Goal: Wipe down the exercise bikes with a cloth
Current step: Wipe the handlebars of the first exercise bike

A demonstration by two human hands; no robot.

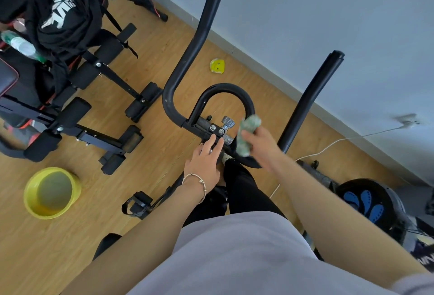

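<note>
we hold the green cloth bunched in our right hand, fingers curled round it, just to the right of the handlebar clamp on the exercise bike. the wad seems to press on the bar beside the clamp, but blur keeps us from being sure of contact. our left hand has its fingers straight, the tips resting on the near edge of the clamp and gripping nothing.

the cloth looks soft, light and limp, so we judge it will fold round a tube easily. it is best kept as a loose pad in the palm, wrapped partway round the bar as it slides.

the looped bar beyond the clamp and the two long horns, left horn and right horn on either side of it, look like stiff tubing, smooth and easy to slide along.

the clamp itself is fiddlier: its bolt heads and the metal knob just right of them could snag the fabric, so we would dab there with a pinched corner.

the bike looks heavy enough to stay put under a steadying left hand. a yellow basin sits on the floor well left of the clamp.
</note>
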